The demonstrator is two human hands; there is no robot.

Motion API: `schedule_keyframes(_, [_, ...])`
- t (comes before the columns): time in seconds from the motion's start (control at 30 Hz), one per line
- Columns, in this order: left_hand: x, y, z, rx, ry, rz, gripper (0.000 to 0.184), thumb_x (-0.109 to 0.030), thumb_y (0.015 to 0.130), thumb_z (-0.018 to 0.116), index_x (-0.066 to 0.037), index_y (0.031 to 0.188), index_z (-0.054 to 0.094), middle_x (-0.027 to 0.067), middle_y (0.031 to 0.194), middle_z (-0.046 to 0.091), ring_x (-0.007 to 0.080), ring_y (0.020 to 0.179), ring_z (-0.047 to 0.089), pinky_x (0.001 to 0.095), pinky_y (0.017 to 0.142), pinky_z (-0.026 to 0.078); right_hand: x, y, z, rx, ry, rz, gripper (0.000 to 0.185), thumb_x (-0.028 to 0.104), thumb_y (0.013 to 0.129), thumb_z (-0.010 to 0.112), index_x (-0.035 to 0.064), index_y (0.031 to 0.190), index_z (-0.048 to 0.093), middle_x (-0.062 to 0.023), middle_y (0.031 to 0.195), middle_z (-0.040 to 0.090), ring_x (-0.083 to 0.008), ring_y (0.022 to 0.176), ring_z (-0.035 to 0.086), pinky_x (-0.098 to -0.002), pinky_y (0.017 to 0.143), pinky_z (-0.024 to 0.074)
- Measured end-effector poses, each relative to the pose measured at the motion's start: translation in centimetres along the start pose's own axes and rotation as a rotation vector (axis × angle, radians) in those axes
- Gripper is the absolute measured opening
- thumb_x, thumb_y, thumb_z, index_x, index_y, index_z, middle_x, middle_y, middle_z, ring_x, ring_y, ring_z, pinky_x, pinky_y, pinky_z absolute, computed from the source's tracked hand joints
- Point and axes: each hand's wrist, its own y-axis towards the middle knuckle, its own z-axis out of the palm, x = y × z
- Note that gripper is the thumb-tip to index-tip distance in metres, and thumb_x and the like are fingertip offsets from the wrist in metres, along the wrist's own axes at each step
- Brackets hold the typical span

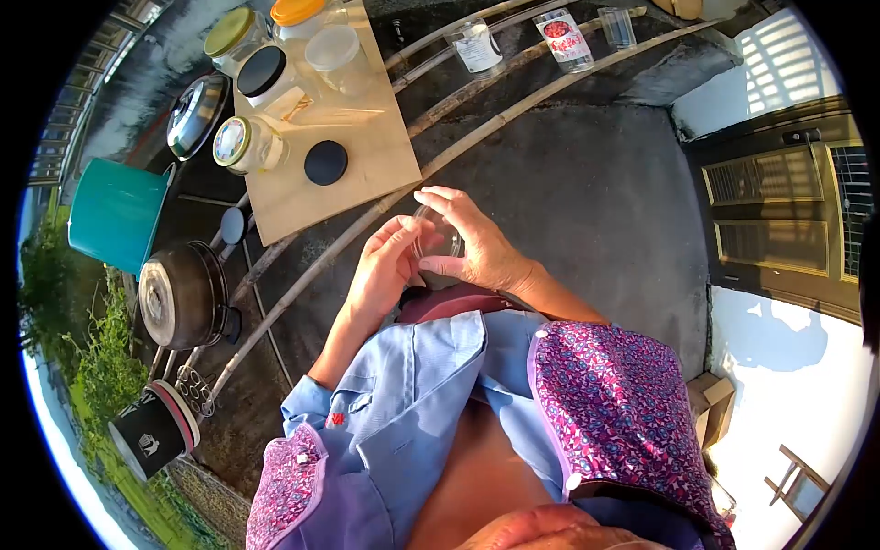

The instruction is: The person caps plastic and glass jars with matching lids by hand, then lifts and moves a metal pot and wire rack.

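My left hand and my right hand grip a clear jar between them in front of my body. My left fingers pinch its near rim, while the right hand curls round the other side. The jar looks tilted, and its lower part is hidden by my hands. A flat black lid lies on the wooden board just beyond my left hand. Several lidded jars stand on that board, among them a black-lidded jar and a jar with a patterned lid.
Bamboo poles run under the board and carry a labelled jar and other clear containers at the far side. On the left are a teal bucket, a dark pot and a black bucket. A door is at the right.
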Motion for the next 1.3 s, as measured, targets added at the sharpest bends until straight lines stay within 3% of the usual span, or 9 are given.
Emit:
schedule_keyframes(0.23, [4.9,4.7,7.7,0.148,0.011,-0.158,0.022,-0.02,0.096,0.046,-0.003,0.106,0.056,0.0082,0.103,0.061,0.019,0.094,0.061,0.0326,0.076,0.052,-0.3,-7.9,-7.6,-0.09,-0.122,0.148,0.08,0.017,0.065,0.08,0.009,0.134,0.041,-0.0163,0.13,0.041,-0.0322,0.119,0.044,-0.0371,0.099,0.0394])
schedule_keyframes(0.4, [4.9,11.3,10.4,0.387,0.669,-0.164,0.033,-0.028,0.097,0.045,0.001,0.103,0.057,0.0064,0.098,0.061,0.0133,0.089,0.058,0.0283,0.077,0.051,-2.0,-11.0,-11.5,-0.356,0.227,0.403,0.076,0.013,0.069,0.077,0.0088,0.135,0.039,-0.0105,0.125,0.042,-0.0218,0.109,0.049,-0.0343,0.092,0.0446])
schedule_keyframes(0.47, [3.7,15.3,11.7,0.389,1.256,0.175,0.024,-0.021,0.089,0.058,-0.003,0.106,0.057,0.0092,0.099,0.06,0.0186,0.095,0.059,0.032,0.084,0.049,-3.3,-12.3,-13.1,-0.525,0.441,0.499,0.075,0.012,0.073,0.074,0.0081,0.137,0.034,-0.0109,0.126,0.041,-0.0198,0.109,0.049,-0.0329,0.089,0.0464])
schedule_keyframes(0.6, [0.9,25.0,13.9,0.45,1.85,0.875,0.059,-0.012,0.072,0.068,-0.01,0.126,0.044,0.0126,0.126,0.046,0.0324,0.119,0.042,0.0412,0.101,0.036,-5.0,-14.2,-16.8,-0.701,0.492,0.585,0.067,0.011,0.078,0.064,0.0054,0.137,0.033,-0.015,0.127,0.04,-0.024,0.109,0.051,-0.0358,0.089,0.0485])
schedule_keyframes(0.73, [-0.4,35.0,16.9,0.333,2.322,1.029,0.08,-0.017,0.072,0.071,-0.015,0.14,0.029,0.0098,0.14,0.033,0.0301,0.133,0.027,0.0432,0.11,0.025,-6.5,-15.6,-19.8,-0.883,0.587,0.658,0.064,0.013,0.081,0.062,0.0048,0.137,0.033,-0.0134,0.125,0.043,-0.0254,0.109,0.053,-0.0371,0.086,0.0505])
schedule_keyframes(0.83, [-1.2,39.4,18.9,0.423,2.68,0.88,0.094,-0.023,0.068,0.076,-0.021,0.144,0.02,0.0081,0.145,0.029,0.03,0.137,0.022,0.0497,0.112,0.019,-7.4,-15.2,-21.6,-1.011,0.725,0.685,0.065,0.015,0.081,0.063,0.0045,0.137,0.033,-0.0133,0.124,0.044,-0.0262,0.109,0.053,-0.0367,0.085,0.0508])
schedule_keyframes(0.97, [-2.3,41.7,19.7,0.707,2.728,0.747,0.113,-0.033,0.057,0.084,-0.031,0.146,0.013,0.0079,0.145,0.032,0.0308,0.137,0.022,0.0603,0.108,0.016,-7.5,-13.2,-23.7,-1.097,0.789,0.613,0.069,0.022,0.08,0.066,0.002,0.137,0.032,-0.0129,0.122,0.044,-0.0279,0.109,0.053,-0.0382,0.085,0.0505])
schedule_keyframes(1.2, [-1.4,43.6,17.5,0.671,2.818,0.661,0.111,-0.028,0.064,0.081,-0.033,0.146,0.005,0.0086,0.139,0.04,0.0331,0.133,0.03,0.0585,0.11,0.014,-9.4,-9.5,-28.0,-0.962,0.856,0.519,0.082,0.03,0.074,0.072,0.001,0.138,0.028,-0.016,0.125,0.041,-0.0331,0.112,0.051,-0.0417,0.087,0.0486])
schedule_keyframes(1.3, [-2.4,42.7,17.5,0.572,2.698,0.627,0.099,-0.026,0.069,0.078,-0.024,0.146,0.016,0.0044,0.127,0.047,0.0242,0.123,0.042,0.0566,0.11,0.013,-10.5,-7.6,-30.3,-0.818,0.867,0.498,0.085,0.032,0.073,0.073,0.0014,0.138,0.027,-0.0165,0.126,0.04,-0.0337,0.112,0.05,-0.0418,0.088,0.048])
